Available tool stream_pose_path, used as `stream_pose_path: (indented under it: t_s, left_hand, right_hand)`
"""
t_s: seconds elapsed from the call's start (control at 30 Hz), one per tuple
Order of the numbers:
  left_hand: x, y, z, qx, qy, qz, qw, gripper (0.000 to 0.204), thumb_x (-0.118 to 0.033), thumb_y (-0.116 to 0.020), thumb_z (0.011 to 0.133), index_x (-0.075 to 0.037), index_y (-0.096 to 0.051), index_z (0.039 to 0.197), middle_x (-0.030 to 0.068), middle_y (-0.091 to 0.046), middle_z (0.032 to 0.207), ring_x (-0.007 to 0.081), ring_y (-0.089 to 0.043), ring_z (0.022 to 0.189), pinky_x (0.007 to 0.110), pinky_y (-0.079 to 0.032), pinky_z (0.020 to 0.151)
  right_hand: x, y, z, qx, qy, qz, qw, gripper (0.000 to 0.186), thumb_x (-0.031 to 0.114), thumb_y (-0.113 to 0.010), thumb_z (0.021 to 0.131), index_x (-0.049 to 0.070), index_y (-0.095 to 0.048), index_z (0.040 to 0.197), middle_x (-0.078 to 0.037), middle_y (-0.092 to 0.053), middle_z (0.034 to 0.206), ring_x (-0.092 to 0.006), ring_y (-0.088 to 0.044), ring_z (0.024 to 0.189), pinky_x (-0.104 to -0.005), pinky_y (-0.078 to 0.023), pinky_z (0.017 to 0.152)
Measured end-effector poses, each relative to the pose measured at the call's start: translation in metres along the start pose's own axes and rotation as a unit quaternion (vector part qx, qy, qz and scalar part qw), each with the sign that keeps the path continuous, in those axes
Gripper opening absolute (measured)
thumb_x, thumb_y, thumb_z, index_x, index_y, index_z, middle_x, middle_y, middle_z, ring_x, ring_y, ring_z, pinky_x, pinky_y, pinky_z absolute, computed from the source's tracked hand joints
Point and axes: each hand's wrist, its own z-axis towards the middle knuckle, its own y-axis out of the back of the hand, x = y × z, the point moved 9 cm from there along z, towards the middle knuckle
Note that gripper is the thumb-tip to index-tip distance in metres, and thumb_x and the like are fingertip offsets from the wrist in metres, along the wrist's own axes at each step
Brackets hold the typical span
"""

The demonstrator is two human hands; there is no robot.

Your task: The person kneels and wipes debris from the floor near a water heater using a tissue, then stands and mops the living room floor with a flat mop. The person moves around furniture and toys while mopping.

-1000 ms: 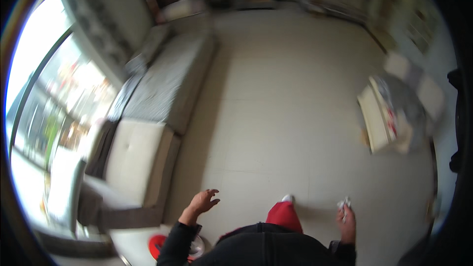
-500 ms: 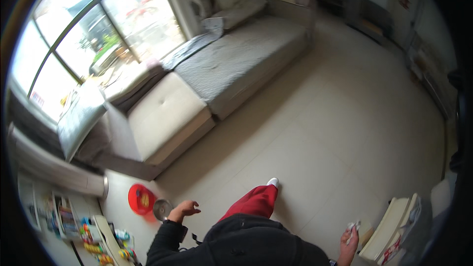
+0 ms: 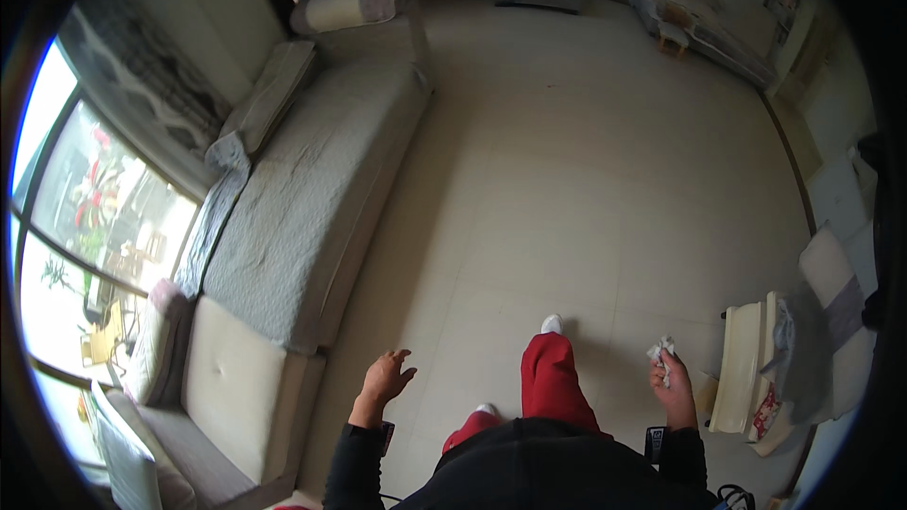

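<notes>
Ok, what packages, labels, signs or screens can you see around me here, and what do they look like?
Red and white package or bag: low right, beside the cream low table; too blurred to tell more.
Framed wall panel: top right wall, pale, details too small.
No screens in view.
Right hand: holds crumpled white paper, no label.

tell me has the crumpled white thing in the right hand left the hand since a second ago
No. The crumpled white thing stays pinched in the right hand in every picture; the camera swings, so the low pale table beside it shifts, not the grip.

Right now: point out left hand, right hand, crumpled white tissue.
left hand (image 3: 385,378), head view, on the open palm.
right hand (image 3: 673,389), head view, on its back.
crumpled white tissue (image 3: 661,351), head view, on the wad above the fingers.
</notes>
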Motion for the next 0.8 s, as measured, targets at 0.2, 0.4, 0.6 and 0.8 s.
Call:
stream_pose_path:
  t_s: [0.2, 0.4, 0.6, 0.8]
  left_hand:
    - [-0.035, 0.019, 0.102, 0.006, 0.037, -0.028, 0.999, 0.042, -0.032, -0.067, 0.077, -0.010, -0.057, 0.112, 0.0126, -0.064, 0.099, 0.0302, -0.061, 0.091, 0.040, -0.050, 0.077]
    - [0.005, 0.019, 0.147, 0.069, 0.227, -0.069, 0.969, 0.045, -0.039, -0.068, 0.075, -0.011, -0.061, 0.109, 0.0074, -0.069, 0.087, 0.0242, -0.065, 0.086, 0.035, -0.051, 0.077]
    - [0.056, -0.027, 0.200, 0.129, 0.362, -0.106, 0.917, 0.035, -0.025, -0.065, 0.081, -0.004, -0.060, 0.109, 0.0127, -0.069, 0.091, 0.0207, -0.064, 0.090, 0.030, -0.050, 0.081]
    - [0.108, -0.021, 0.385, 0.179, 0.390, -0.148, 0.891, 0.036, -0.027, -0.062, 0.081, -0.006, -0.059, 0.110, 0.0146, -0.067, 0.095, 0.0242, -0.063, 0.092, 0.034, -0.049, 0.082]
  right_hand:
    - [0.088, -0.059, 0.152, 0.006, -0.049, 0.056, 0.997, 0.012, 0.021, -0.059, 0.088, 0.013, -0.051, 0.093, -0.002, -0.050, 0.075, -0.0061, -0.039, 0.050, -0.0195, -0.028, 0.042]
    - [0.228, -0.153, 0.262, 0.077, -0.006, -0.013, 0.997, 0.014, 0.022, -0.059, 0.088, 0.014, -0.049, 0.094, 0.000, -0.047, 0.076, -0.0047, -0.037, 0.051, -0.0196, -0.028, 0.044]
    - [0.319, -0.232, 0.376, 0.098, 0.013, -0.030, 0.995, 0.014, 0.021, -0.059, 0.088, 0.014, -0.050, 0.096, 0.001, -0.048, 0.077, -0.0043, -0.037, 0.052, -0.0190, -0.029, 0.045]
    - [0.368, -0.303, 0.473, 0.058, 0.041, 0.038, 0.997, 0.011, 0.021, -0.056, 0.090, 0.015, -0.051, 0.097, 0.001, -0.048, 0.078, -0.0032, -0.038, 0.053, -0.0162, -0.028, 0.044]
